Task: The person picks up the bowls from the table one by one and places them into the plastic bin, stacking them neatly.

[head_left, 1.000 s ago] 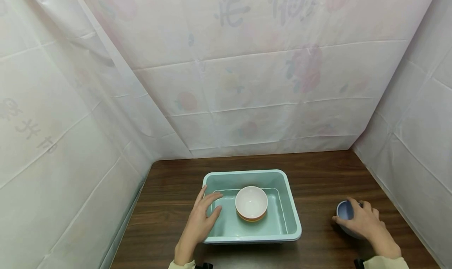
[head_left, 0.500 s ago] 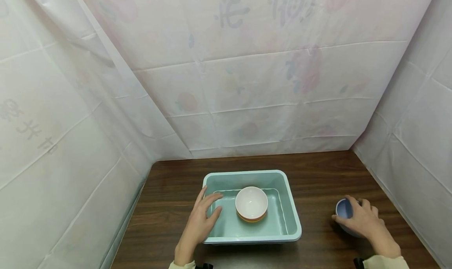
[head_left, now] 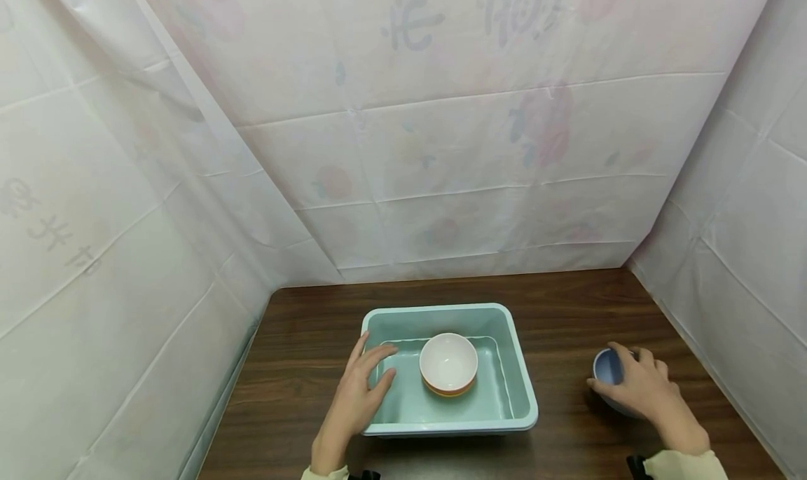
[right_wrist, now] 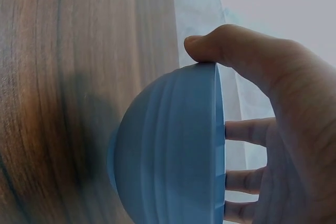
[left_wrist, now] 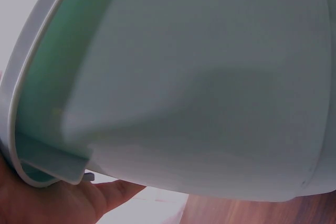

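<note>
In the head view my right hand (head_left: 646,390) holds a blue bowl (head_left: 608,368) by its rim, right of the tub. The right wrist view shows the thumb pressed on the ridged blue bowl's (right_wrist: 168,145) rim, with the other fingers across its mouth. Whether its foot touches the table I cannot tell. My left hand (head_left: 353,396) lies over the left rim of a pale green plastic tub (head_left: 526,396), fingers spread and holding nothing. Inside the tub stands a white-lined bowl (head_left: 449,361), with orange and yellow showing below its rim.
A dark wood-grain table (head_left: 567,312) bears the tub and extends to the right. White printed sheeting (head_left: 441,151) hangs behind the table and along both sides. The left wrist view is mostly filled by the tub's outer wall (left_wrist: 199,103).
My right hand and the blue bowl have shifted slightly left and toward the far side of the table. The left hand, the tub and the bowl in it have stayed put.
</note>
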The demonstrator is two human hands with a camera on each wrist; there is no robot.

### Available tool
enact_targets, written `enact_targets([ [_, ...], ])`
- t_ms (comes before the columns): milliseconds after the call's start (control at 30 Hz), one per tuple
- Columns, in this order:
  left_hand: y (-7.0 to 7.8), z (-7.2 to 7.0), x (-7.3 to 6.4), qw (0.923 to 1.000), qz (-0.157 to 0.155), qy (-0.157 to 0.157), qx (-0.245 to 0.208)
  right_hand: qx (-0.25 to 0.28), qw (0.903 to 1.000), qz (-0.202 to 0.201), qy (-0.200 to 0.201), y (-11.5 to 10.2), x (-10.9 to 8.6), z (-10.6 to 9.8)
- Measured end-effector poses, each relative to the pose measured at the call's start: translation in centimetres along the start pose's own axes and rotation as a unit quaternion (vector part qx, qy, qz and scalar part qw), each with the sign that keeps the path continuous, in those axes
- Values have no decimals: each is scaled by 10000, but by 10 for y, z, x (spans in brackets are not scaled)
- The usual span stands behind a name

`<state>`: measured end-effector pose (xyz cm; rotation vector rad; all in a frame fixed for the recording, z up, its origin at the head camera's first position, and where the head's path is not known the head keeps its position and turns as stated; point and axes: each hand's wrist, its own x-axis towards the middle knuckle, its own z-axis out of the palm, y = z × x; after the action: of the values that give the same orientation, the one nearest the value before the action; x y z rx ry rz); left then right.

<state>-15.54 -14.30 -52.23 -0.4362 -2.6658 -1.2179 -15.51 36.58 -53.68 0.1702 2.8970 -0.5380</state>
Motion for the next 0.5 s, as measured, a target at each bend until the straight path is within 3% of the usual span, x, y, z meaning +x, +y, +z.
enact_targets([
  [500, 0, 0, 1, 10000, -37, -25, -65, -61, 9987, -223, 446, -17, 0, -10],
])
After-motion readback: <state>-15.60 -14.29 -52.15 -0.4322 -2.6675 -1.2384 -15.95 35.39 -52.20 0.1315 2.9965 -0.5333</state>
